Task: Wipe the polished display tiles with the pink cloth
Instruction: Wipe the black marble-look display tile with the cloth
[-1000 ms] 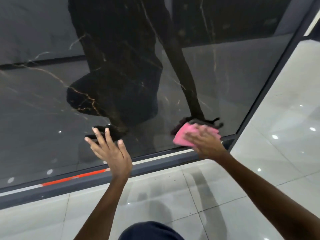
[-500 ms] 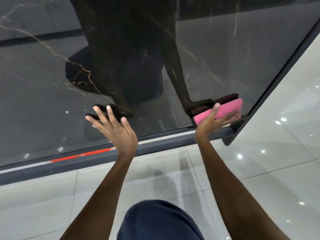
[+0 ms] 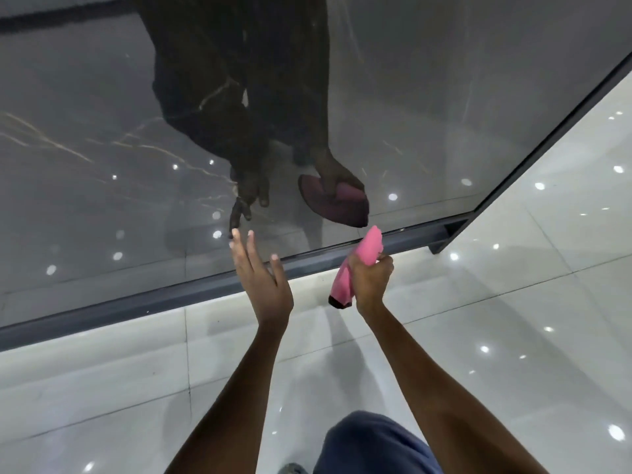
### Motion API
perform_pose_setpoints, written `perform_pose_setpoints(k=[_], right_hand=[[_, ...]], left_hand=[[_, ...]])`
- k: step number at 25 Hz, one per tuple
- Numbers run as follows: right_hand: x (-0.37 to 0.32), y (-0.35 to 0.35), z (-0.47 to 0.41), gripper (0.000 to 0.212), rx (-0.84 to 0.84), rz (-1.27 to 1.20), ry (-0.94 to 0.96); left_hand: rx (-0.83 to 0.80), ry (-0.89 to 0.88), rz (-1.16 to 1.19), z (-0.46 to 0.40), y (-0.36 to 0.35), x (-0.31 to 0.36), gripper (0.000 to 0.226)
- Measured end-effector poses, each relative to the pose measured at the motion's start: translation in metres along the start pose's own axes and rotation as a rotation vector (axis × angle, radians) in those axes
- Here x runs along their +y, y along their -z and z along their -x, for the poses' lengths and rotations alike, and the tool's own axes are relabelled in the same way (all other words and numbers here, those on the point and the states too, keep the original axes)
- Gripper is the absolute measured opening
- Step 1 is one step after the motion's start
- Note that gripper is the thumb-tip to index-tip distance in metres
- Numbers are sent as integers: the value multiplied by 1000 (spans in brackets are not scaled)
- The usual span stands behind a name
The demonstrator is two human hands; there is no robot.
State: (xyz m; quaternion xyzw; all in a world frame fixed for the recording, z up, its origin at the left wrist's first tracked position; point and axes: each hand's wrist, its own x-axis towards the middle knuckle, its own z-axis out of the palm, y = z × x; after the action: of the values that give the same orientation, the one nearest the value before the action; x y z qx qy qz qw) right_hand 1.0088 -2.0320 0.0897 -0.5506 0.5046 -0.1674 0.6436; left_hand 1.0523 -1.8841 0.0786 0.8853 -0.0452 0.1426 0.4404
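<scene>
Both hands lifted off tile | right grip clutches pink cloth | left grip released

I see a bright pink cloth with a dark edge at its near end. Far side, the display tile is glossy dark grey-black with thin pale gold-white veins, framed by a dark grey metal rail. Near floor tiles are glossy off-white with thin grey grout lines; trouser leg is navy.
</scene>
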Motion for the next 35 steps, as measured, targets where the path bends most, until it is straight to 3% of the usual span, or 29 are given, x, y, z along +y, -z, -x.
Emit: perform_pose_setpoints(k=[2,5,8,13,16,20,29,35], right_hand=[[-16,12,27,21,-79,133,30],[-50,24,73,38,-223,344,215],[-92,35,124,47,-350,505,311],[-192,48,224,32,-415,600,340],[-269,61,306,26,-514,636,363],[-338,90,404,20,-652,704,371],[-320,161,620,15,-1097,915,477],[-282,173,761,11,-1348,919,570]], left_hand=[[-74,199,85,15,27,16,48],[-50,384,125,25,81,58,40],[1,481,212,29,139,106,38],[211,643,394,22,257,210,27],[295,719,401,29,353,281,28],[297,691,324,73,463,356,34],[503,836,322,241,622,382,33],[771,921,347,333,735,356,33]])
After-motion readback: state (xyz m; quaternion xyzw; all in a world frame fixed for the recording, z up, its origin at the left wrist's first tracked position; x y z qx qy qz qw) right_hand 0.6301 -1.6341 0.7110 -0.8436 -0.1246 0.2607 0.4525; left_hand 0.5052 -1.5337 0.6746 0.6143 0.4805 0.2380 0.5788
